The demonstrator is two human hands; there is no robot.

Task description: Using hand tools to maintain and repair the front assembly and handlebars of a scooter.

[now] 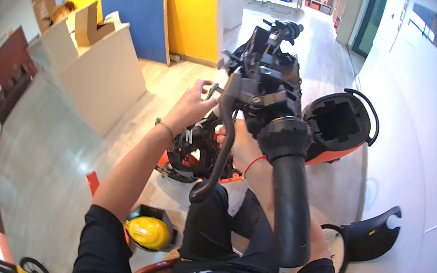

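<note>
A scooter's stripped black handlebar assembly (260, 86) rises before me, with a thick black grip (289, 209) pointing toward me and a curved black brake lever (224, 143) to its left. My left hand (199, 102) is at the left side of the assembly, its fingers curled about a small silver metal piece (213, 91). Below the handlebar and partly behind the lever, my right hand (243, 143) is closed, its thumb up; what its fingers hold is hidden. Black cables and fittings (193, 152) sit low between my forearms, above orange bodywork (232, 180).
An orange and black scooter body with an open storage well (339, 123) stands right of the handlebar. A black curved panel (370, 235) lies lower right. A rounded yellow object (147, 232) rests by my left elbow. A white counter (100, 74) and a blue board (140, 14) stand left.
</note>
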